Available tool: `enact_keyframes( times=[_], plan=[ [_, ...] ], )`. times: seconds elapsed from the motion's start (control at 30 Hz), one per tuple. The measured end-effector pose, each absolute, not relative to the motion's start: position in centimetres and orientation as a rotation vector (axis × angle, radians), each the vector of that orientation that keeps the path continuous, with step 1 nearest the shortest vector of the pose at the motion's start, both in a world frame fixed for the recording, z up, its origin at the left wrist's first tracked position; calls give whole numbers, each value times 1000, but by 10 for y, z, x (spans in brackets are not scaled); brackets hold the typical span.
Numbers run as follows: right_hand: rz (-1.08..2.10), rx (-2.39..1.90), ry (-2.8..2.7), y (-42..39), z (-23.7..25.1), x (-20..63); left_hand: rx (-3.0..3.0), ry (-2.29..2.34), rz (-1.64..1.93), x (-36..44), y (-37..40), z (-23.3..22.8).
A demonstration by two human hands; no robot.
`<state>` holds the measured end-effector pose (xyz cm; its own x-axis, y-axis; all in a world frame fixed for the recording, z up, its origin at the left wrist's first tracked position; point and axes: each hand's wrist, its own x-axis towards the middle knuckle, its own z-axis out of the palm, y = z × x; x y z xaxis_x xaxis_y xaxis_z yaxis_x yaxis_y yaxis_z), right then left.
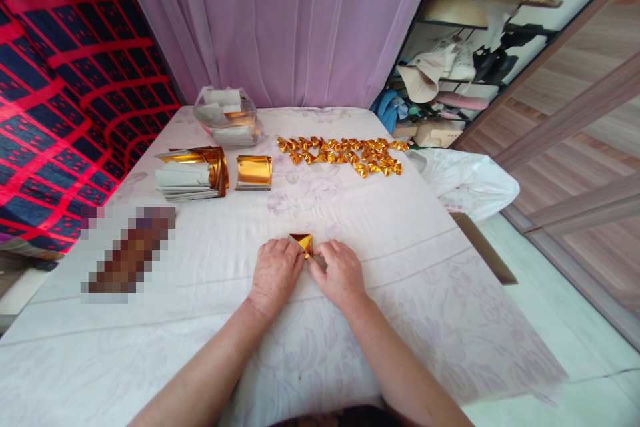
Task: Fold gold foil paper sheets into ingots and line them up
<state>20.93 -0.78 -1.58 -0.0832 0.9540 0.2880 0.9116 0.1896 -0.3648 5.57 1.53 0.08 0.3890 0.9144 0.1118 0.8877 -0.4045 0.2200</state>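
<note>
Bench (200,320) w/ pale floral cloth, purple curtain (280,20) behind. Both hands at frame centre, pinching one gold foil piece (302,242) flat on cloth: left hand (274,273) fingers curled on its left edge, right hand (340,272) on its right. Folded gold pieces (345,153) in rows upper centre; foil sheet stacks (193,173) upper left.

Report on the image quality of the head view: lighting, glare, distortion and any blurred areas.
Head view: soft, even daylight with faint shadows under the left hand and right hand; bright glare on the gold foil stack and the folded gold piece between the hands; wide-angle lens bends the red-checked cloth and table edges; one pixelated patch hides something; the rest is sharp.
</note>
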Motion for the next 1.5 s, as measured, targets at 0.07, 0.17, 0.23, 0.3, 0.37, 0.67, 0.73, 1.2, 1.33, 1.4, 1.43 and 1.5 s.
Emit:
enact_keyframes(
  times=[0.07,0.17,0.23,0.3,0.37,0.67,0.73,1.2,1.33,1.4,1.43,1.5],
  plan=[
    [115,-1757,-2014,-8,-15,208,2508,1637,329,56,15,1],
    [106,-1773,-2007,-7,-14,207,2497,1639,334,56,15,1],
    [107,-1782,-2003,-7,-14,207,2495,1640,335,56,15,1],
    [110,-1788,-2004,-7,-14,206,2494,1638,333,56,15,1],
    [111,-1793,-2006,-7,-14,206,2490,1638,326,56,15,2],
    [98,-1823,-2002,-7,-11,204,2476,1659,317,57,15,4],
    [98,-1832,-2003,-7,-11,204,2466,1665,326,57,15,4],
    [97,-1854,-2002,-6,-12,203,2441,1677,368,56,14,1],
    [85,-1845,-2006,-6,-12,203,2424,1674,384,56,14,1],
    [84,-1849,-2007,-6,-12,203,2412,1676,382,56,15,2],
    [87,-1849,-2007,-6,-12,203,2407,1675,381,56,15,2],
    [94,-1849,-2008,-6,-11,203,2403,1667,384,55,15,3]
  ],
)
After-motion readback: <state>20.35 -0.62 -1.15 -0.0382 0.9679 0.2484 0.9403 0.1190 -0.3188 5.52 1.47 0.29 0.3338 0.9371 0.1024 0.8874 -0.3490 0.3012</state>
